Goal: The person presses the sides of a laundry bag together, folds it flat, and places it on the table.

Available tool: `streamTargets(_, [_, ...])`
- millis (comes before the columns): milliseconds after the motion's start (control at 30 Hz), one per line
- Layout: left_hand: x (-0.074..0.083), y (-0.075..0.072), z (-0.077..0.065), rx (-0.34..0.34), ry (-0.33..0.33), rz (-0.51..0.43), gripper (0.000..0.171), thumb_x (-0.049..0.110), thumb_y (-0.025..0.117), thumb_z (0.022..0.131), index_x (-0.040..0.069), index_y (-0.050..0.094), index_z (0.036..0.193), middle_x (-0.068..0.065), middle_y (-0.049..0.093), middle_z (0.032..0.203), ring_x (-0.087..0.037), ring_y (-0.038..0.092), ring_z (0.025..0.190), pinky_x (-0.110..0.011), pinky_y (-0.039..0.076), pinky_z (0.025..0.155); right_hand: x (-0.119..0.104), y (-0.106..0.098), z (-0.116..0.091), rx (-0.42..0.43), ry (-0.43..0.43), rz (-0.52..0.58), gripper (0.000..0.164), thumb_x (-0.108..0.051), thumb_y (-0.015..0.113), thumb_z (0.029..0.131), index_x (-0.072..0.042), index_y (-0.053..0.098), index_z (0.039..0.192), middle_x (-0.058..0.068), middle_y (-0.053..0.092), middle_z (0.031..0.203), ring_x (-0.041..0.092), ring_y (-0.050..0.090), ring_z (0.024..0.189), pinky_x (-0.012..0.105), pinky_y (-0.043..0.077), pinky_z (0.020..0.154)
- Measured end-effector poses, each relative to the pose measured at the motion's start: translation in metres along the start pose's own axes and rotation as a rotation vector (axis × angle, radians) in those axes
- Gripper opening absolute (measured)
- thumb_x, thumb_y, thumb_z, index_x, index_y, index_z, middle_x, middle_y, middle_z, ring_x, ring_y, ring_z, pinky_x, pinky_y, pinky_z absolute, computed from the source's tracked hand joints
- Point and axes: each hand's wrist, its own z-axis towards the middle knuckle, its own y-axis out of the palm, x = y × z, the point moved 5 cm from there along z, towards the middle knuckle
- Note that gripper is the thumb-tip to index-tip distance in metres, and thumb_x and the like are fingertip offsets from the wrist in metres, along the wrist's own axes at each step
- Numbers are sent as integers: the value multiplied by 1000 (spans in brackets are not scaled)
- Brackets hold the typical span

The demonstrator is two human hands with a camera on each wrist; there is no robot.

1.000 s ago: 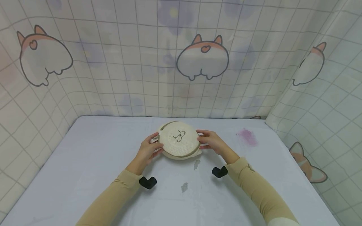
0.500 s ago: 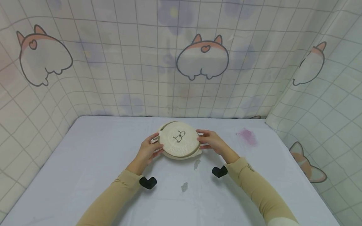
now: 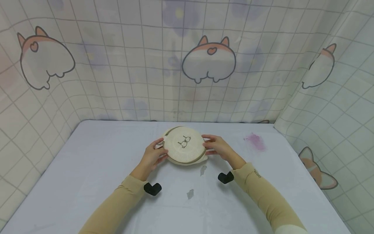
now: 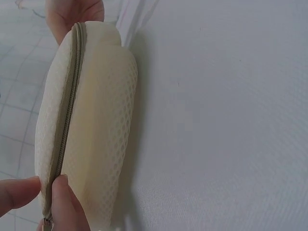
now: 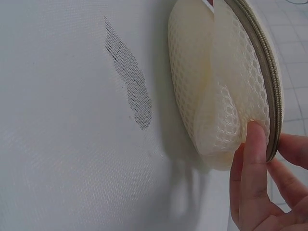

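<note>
White tablecloth (image 3: 87, 162) has a pink stain (image 3: 255, 141) nr its far R corner & 2 small grey patches (image 3: 190, 194) nr the middle. Grid-pattern curtain (image 3: 163, 65) surrounds the back & sides, w/ pale purple flowers (image 3: 179, 13) & cartoon corgis (image 3: 208, 63), incl. a corgi head (image 3: 318, 174) low on R.

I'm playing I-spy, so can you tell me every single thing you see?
mesh bag: 1, cream, between the two hands
zipper: 1, olive-brown, along the bag's edge
line drawing: 1, dark, on the bag's top
table: 1, whitish, under everything
stain: 1, pink, table's far right
patches: 2, grey, on the table nearer than the bag
grid cloth: cannot tell if one piece, white, behind and beside the table
cartoon animals: 4, white and orange, on the cloth
black pieces: 2, black, at the wrists
sleeves: 2, tan, on the arms
left hand: 1, bare, pinching the bag's left edge
right hand: 1, bare, pinching its right edge
</note>
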Motion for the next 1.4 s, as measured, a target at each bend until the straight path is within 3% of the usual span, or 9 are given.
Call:
streamTargets(1000, [0, -2, 4, 24, -21, 32, 72, -14, 60, 92, 8, 39, 157, -24, 48, 137, -14, 62, 85, -21, 59, 75, 4, 5, 7, 14, 34, -23, 54, -5, 63, 101, -3, 47, 152, 25, 57, 138, 21, 66, 97, 35, 61, 82])
streamTargets(1400, [0, -3, 2, 20, -22, 76, 70, -12, 60, 92, 9, 41, 157, -19, 54, 119, -12, 62, 77, -25, 59, 77, 6, 6, 7, 18, 40, -14, 53, -3, 64, 100, -3, 48, 151, 25, 58, 136, 15, 67, 87, 28, 60, 73])
